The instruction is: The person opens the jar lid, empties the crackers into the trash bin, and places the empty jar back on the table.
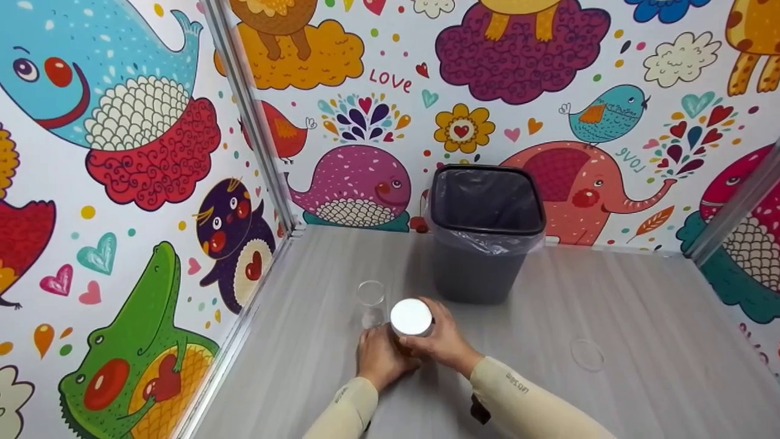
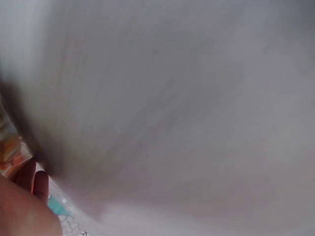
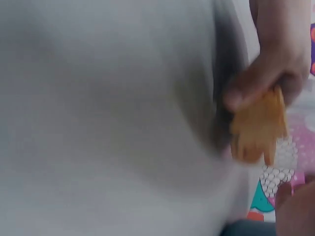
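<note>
In the head view, a jar (image 1: 411, 317) with a bright white round top stands between my two hands. My right hand (image 1: 448, 341) grips it close under the top, thumb on the near side and fingers round the far side. Lower down, my left hand (image 1: 385, 356) holds the jar's side near the table. In the right wrist view, orange contents (image 3: 260, 125) show beside the left thumb, blurred. At that view's lower right edge are the right fingers (image 3: 295, 209). The left wrist view catches only part of the left hand (image 2: 29, 201); the jar is not clear there.
Just beyond the left hand stands a clear plastic cup (image 1: 371, 294). A clear round lid or ring (image 1: 587, 355) lies on the table (image 1: 634, 305) to the right. A grey lined bin (image 1: 481, 268) stands at the back, against the cartoon-printed wall (image 1: 396, 128).
</note>
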Demonstrator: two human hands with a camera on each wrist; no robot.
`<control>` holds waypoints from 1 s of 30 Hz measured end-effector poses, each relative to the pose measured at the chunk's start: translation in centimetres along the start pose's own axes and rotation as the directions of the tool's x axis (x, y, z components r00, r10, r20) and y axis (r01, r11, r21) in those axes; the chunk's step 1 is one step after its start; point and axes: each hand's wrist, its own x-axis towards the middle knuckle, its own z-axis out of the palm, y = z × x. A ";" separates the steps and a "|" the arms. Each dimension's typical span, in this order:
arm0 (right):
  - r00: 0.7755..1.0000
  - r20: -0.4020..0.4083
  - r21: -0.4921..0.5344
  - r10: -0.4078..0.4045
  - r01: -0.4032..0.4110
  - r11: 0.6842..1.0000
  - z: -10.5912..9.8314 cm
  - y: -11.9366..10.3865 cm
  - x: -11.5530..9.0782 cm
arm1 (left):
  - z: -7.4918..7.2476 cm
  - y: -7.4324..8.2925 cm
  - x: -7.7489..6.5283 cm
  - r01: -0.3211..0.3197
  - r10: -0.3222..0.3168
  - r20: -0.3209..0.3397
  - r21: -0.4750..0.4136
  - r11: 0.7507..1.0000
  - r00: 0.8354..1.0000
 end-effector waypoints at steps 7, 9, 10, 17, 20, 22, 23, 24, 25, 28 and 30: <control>0.989 0.139 0.020 -0.047 0.045 0.999 -1.8 0.3 0.6 | 0.2 0.4 -0.1 0.019 -0.019 0.030 -0.021 1.000 0.999; 0.987 0.150 0.018 -0.049 0.047 0.999 -2.0 0.2 0.7 | 0.2 0.4 -0.1 0.020 -0.020 0.028 -0.017 1.000 0.999; 0.987 0.150 0.014 -0.054 0.053 0.999 -2.0 0.1 0.8 | 0.2 0.4 -0.1 0.017 -0.016 0.023 -0.015 1.000 1.000; 0.989 0.128 -0.008 -0.078 0.080 0.997 -2.2 -0.6 1.0 | 0.1 0.3 0.1 0.013 -0.013 0.017 -0.031 0.999 1.000; 0.989 0.115 -0.003 -0.094 0.095 0.995 -2.7 -0.6 0.8 | 0.1 0.1 0.1 0.033 -0.032 0.027 -0.038 0.999 0.999; 0.989 0.105 -0.005 -0.104 0.105 0.994 -3.1 -0.4 0.7 | 0.1 0.0 0.1 0.042 -0.041 0.029 -0.044 0.998 0.999; 0.990 0.096 -0.006 -0.107 0.109 0.994 -3.5 -0.3 0.5 | 0.2 -0.1 0.1 0.040 -0.039 0.025 -0.040 0.998 0.999; 0.990 0.087 -0.011 -0.108 0.109 0.994 -3.9 -0.1 0.4 | 0.2 -0.2 0.1 0.037 -0.037 0.019 -0.037 0.999 0.999; 0.991 0.076 -0.015 -0.109 0.110 0.994 -4.3 0.1 0.2 | 0.2 -0.2 0.1 0.034 -0.033 0.012 -0.035 0.999 0.999; 0.995 0.023 -0.040 -0.102 0.103 0.994 -5.7 1.1 -0.5 | 0.1 -0.3 0.1 0.026 -0.026 -0.008 -0.027 0.999 1.000; 0.996 -0.027 -0.058 -0.084 0.083 0.995 -6.8 2.1 -1.1 | 0.1 -0.2 0.0 0.022 -0.023 -0.016 -0.017 1.000 1.000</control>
